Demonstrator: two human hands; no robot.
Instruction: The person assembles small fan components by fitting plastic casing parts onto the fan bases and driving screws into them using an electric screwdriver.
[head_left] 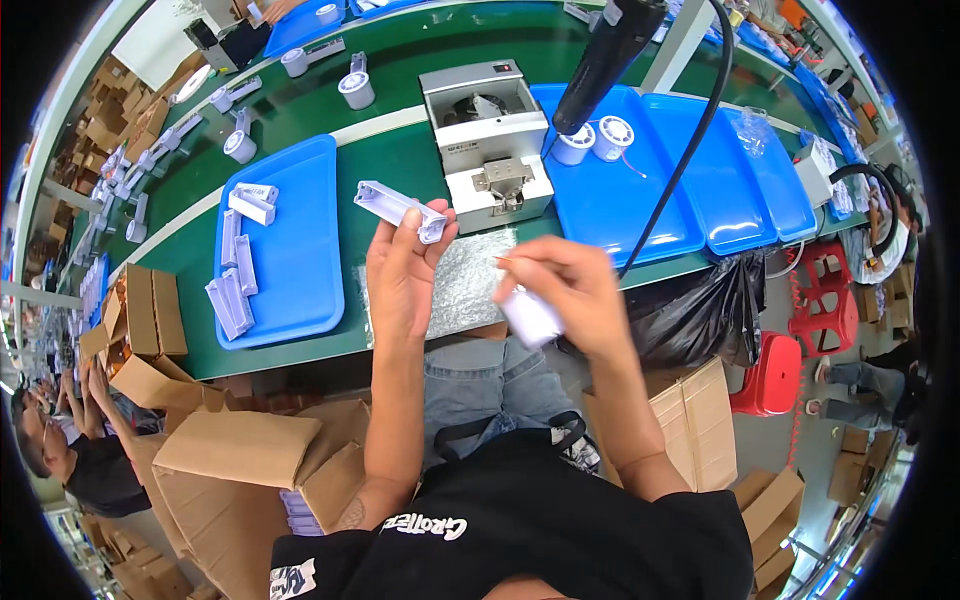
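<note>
My left hand [402,280] grips a long, hollow, pale lavender plastic housing [385,203] by its near end, thumb on top. The housing is tilted, its open side up. To the right, my right hand [575,295] is closed around a whitish, rounded part [532,318], blurred by motion. A thin reddish wire end shows at its fingertips. Just beyond both hands stands a grey and white bench machine [495,135] with a metal fixture [505,182] on its front. A clear plastic sheet [465,285] lies on the green bench below my hands.
A blue tray [325,240] at left holds several lavender housings [228,305]. Blue trays [670,215] at right carry two white round fan-like units [613,138]. A black power screwdriver [605,70] hangs above them. Cardboard boxes [240,450] and a red stool [768,375] flank me.
</note>
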